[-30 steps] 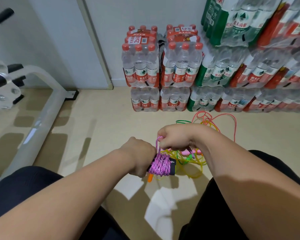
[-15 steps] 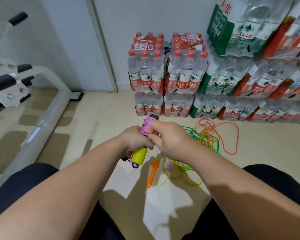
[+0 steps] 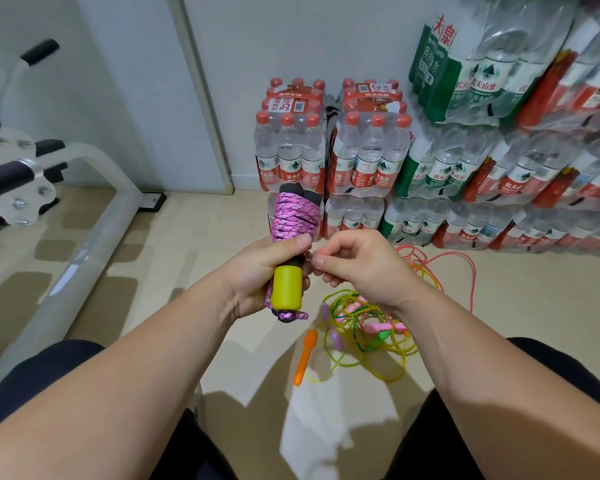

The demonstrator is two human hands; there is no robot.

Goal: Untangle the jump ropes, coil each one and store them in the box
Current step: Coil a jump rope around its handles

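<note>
My left hand (image 3: 257,271) grips a purple braided jump rope (image 3: 293,216) wound tightly round its black and yellow handles (image 3: 286,285), held upright above the floor. My right hand (image 3: 357,266) pinches the rope's loose end just right of the handles. On the floor below lies a tangle of thin jump ropes (image 3: 368,334) in yellow, green and pink, with an orange handle (image 3: 303,356) and pink handles (image 3: 378,327). A coral rope loop (image 3: 465,268) trails off to the right. No box is in view.
Shrink-wrapped packs of water bottles (image 3: 361,157) are stacked against the wall ahead and to the right. A white exercise machine frame (image 3: 84,237) runs along the floor on the left. My dark-clothed knees (image 3: 32,375) fill the bottom corners.
The bundle has gone from lying sideways to standing upright, yellow handle end down. My right hand has shifted from over the coil to its right side, pinching the rope end.
</note>
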